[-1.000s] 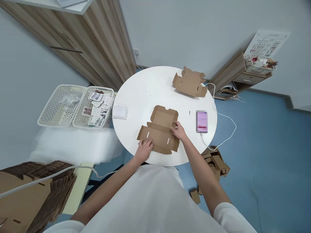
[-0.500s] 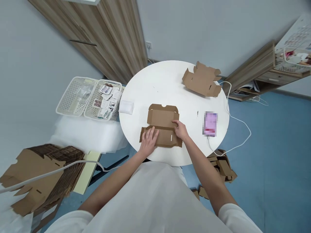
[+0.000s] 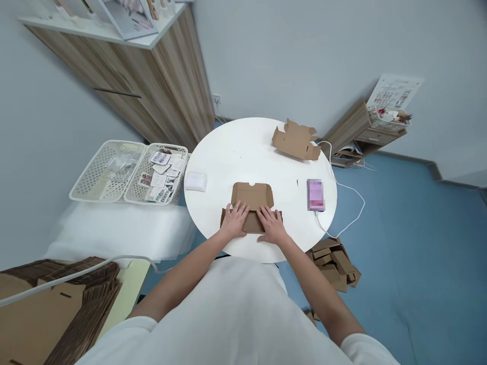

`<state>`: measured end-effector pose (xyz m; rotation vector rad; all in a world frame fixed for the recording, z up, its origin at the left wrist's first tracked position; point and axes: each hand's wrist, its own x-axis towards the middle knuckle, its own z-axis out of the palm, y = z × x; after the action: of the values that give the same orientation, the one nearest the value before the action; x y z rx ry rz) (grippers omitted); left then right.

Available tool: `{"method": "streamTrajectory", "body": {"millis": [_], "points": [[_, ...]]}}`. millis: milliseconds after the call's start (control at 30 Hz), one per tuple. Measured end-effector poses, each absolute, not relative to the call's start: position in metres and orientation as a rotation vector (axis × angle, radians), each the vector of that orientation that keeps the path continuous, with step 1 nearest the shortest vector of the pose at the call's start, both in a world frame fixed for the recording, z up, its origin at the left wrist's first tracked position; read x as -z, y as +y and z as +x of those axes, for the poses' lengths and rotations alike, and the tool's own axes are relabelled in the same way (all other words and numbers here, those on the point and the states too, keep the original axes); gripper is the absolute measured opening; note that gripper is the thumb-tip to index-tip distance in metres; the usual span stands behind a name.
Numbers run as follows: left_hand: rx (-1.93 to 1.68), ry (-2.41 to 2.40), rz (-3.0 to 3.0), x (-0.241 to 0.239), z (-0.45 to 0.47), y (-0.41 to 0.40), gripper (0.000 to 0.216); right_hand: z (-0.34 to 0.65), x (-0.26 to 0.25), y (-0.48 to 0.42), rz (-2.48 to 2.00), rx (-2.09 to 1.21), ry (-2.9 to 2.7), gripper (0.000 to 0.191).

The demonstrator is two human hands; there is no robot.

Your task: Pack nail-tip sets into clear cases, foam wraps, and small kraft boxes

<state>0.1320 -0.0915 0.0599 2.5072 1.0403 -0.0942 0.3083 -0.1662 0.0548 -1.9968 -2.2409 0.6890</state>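
A brown cardboard mailer box (image 3: 252, 195), part folded, lies on the near side of the round white table (image 3: 224, 147). Its notched flap panel points away from me. My left hand (image 3: 235, 222) rests flat over the left part of the box's near section, fingers spread. On the right part, my right hand (image 3: 271, 225) presses down the same way, fingers apart and thumb toward me. Fingertips of both hands reach the crease between the two panels. My hands cover much of the near section.
Another unfolded box (image 3: 297, 139) lies at the table's back right. A pixelated pink phone-like item (image 3: 315, 194) with a white cable is at the right, a white packet stack (image 3: 196, 181) at the left. White baskets (image 3: 155, 175), plastic sheets (image 3: 122, 228) and stacked cardboard (image 3: 41, 314) stand leftward; folded boxes (image 3: 335, 263) lie right.
My right hand has moved from the box's right edge onto its near section, beside my left hand, which stays flat. The view has shifted, showing more of the cabinet top.
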Motion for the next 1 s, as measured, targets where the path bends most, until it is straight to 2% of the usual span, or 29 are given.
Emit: {"method": "streamTrajectory", "body": {"millis": [67,167,233,333,433,667,800,933,1000], "points": [[0.042,1.07,2.518,-0.061,0.124,-0.095,0.101,0.3,-0.049,-0.169,-2.074,-0.641,-2.23,0.104],[-0.09,1.37,2.368,-0.054,0.097,-0.107,0.107,0.291,-0.042,-0.17,-2.166,-0.608,-2.153,0.098],[-0.173,1.617,2.142,-0.043,0.073,-0.116,0.099,0.288,-0.039,-0.171,-2.174,-0.628,-2.117,0.095],[-0.261,1.479,2.041,-0.023,0.044,-0.122,0.079,0.283,-0.036,-0.175,-2.15,-0.667,-2.069,0.095],[-0.383,1.431,1.964,-0.013,0.036,-0.115,0.07,0.276,-0.033,-0.179,-2.114,-0.68,-2.069,0.095],[-0.605,1.384,1.7,-0.02,0.051,-0.101,0.049,0.264,-0.033,-0.18,-2.131,-0.66,-2.042,0.098],[-0.605,1.295,1.734,-0.027,0.055,-0.106,0.047,0.257,-0.033,-0.177,-2.115,-0.66,-2.042,0.098],[-0.49,1.299,1.784,-0.031,0.062,-0.109,0.058,0.248,-0.03,-0.175,-2.147,-0.653,-2.033,0.1],[-0.47,1.315,1.811,-0.031,0.063,-0.107,0.049,0.247,-0.029,-0.175,-2.157,-0.656,-2.031,0.102]]}}
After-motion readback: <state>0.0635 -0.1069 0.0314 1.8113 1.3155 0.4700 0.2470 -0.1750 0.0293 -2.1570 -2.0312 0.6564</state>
